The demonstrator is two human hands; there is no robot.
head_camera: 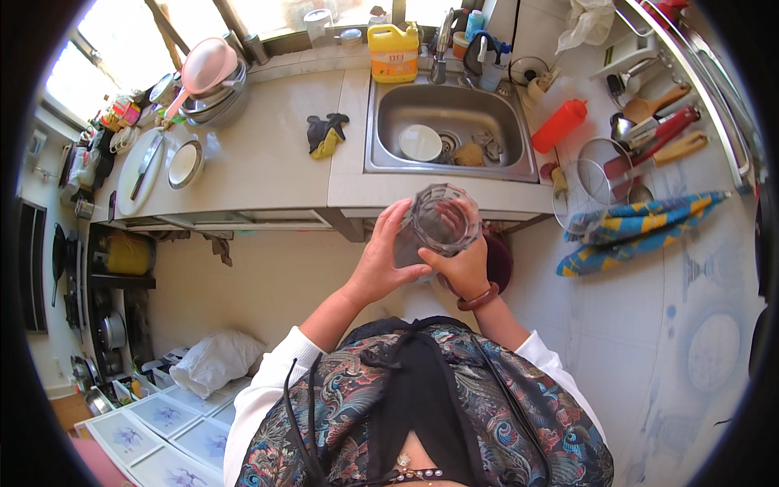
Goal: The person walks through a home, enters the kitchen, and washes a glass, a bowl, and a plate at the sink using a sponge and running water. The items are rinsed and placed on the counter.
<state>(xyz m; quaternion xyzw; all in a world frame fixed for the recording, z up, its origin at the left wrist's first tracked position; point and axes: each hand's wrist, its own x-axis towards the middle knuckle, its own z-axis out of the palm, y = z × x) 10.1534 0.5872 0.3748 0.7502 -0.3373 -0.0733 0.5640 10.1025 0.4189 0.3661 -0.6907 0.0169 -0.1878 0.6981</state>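
Observation:
Between my two hands, in front of the sink's edge, is a clear faceted glass vessel (446,220), its round rim facing up towards me. My right hand (464,265) grips it from the right, thumb on the near side and fingers showing through the glass. My left hand (380,259) curves around its left side, thumb below and fingers above. The steel sink (395,103) lies just beyond. In it are a white bowl (420,142), a tan sponge-like pad (468,154) and a crumpled steel-coloured scrubber (489,145).
A chrome tap (442,45) and a yellow detergent jug (394,55) stand behind the sink. Black-and-yellow gloves (327,134) lie on the counter. Left are a knife (146,167) on a white board (129,198) and stacked bowls (222,100). Right hang utensils and a checked cloth (639,228).

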